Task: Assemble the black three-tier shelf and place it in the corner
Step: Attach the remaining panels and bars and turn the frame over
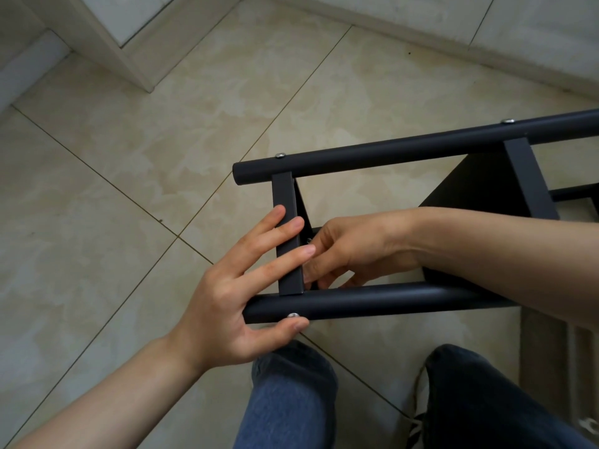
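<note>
The black shelf frame lies on its side over the tiled floor, two round tubes joined by flat crossbars, with silver screw heads on the tubes. My left hand lies with straight fingers across the end crossbar, its thumb under the near tube beside a screw. My right hand reaches in behind that crossbar, fingers curled at a small screw on the inner face; what it pinches is hidden. A black shelf panel shows further right.
Beige floor tiles spread all around. A white wall corner juts in at the upper left and a skirting runs along the top right. My knees in blue jeans and a shoe are below the frame.
</note>
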`<state>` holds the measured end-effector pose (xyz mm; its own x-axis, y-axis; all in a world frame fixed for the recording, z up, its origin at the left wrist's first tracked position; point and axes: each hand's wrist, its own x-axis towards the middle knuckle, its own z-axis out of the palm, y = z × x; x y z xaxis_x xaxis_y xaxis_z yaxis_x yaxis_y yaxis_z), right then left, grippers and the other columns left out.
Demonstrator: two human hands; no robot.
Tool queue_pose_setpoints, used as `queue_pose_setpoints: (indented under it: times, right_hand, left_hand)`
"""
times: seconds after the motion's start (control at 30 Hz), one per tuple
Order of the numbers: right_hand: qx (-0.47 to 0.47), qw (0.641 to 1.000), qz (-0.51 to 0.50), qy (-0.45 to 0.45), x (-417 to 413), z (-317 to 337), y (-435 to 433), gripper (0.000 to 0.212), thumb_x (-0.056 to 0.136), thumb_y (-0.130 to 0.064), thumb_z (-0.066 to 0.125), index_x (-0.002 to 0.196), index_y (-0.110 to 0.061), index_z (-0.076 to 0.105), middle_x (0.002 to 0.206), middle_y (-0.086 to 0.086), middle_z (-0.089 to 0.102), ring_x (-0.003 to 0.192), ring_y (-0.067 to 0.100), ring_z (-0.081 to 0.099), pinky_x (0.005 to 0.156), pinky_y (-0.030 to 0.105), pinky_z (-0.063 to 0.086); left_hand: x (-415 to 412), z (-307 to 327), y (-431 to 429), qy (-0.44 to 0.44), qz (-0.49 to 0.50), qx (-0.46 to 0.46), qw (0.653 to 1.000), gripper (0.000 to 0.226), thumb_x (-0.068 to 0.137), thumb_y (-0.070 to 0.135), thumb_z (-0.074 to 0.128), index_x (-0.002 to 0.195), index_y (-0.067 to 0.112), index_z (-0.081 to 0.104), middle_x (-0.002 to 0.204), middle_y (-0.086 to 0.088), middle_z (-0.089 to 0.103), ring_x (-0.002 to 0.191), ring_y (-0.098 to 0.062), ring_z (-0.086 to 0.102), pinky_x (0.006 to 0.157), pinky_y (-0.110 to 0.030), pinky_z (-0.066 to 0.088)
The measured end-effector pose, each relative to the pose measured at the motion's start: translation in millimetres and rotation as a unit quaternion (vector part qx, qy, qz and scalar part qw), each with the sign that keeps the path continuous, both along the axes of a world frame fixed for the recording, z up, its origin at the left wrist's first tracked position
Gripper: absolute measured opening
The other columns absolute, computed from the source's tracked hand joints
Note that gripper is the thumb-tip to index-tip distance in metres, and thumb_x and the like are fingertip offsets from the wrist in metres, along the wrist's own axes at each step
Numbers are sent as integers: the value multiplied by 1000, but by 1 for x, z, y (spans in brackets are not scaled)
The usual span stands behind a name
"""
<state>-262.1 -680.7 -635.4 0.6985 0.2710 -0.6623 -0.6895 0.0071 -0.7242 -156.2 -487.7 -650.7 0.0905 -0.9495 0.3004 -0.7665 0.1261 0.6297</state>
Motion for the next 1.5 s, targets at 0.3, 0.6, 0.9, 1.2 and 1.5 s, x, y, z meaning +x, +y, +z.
queue_pose_setpoints:
  times: [0.3, 0.6, 0.9, 1.2, 1.5]
  right_hand:
    - [-11, 1000, 5, 15, 2, -4, 6, 17, 93, -27, 63, 82, -17, 72, 90, 2, 70, 89, 17, 64, 87, 37, 52]
    - [21, 999, 11, 32, 1, -5, 2, 18, 93, -25, 63, 78, -21, 74, 96, 2, 71, 88, 15, 64, 79, 31, 54]
    - [26, 999, 3, 22, 2, -1, -3, 12, 92, -21, 65, 84, -18, 75, 88, -2, 72, 88, 15, 60, 86, 36, 50]
    - [24, 999, -4, 38, 2, -4, 5, 11, 93, -21, 63, 94, -13, 71, 98, 5, 70, 91, 18, 63, 87, 36, 52]
    - [25, 999, 0, 28, 1, -3, -2, 14, 92, -22, 66, 84, -16, 75, 89, 1, 72, 83, 14, 63, 80, 31, 52]
  left_hand:
    - [-1, 1, 0, 1, 2, 1, 1000, 56, 95, 41, 63, 133, 0, 57, 151, -19, 44, 150, -38, 30, 120, -44, 31]
    - [-3, 2, 1, 0, 6, 2, 1000, 56, 95, 41, 63, 132, -1, 57, 150, -20, 45, 150, -38, 31, 120, -43, 31]
    - [-1, 3, -1, -4, 4, 4, 1000, 56, 96, 42, 62, 132, 1, 57, 151, -20, 44, 150, -37, 31, 120, -44, 31]
    - [-2, 2, -1, -6, 6, 6, 1000, 55, 96, 44, 61, 132, 2, 57, 151, -20, 44, 150, -37, 31, 120, -45, 31]
    - [-1, 2, -1, -2, 3, 6, 1000, 56, 96, 43, 62, 133, 2, 57, 152, -19, 44, 150, -37, 30, 120, -45, 31]
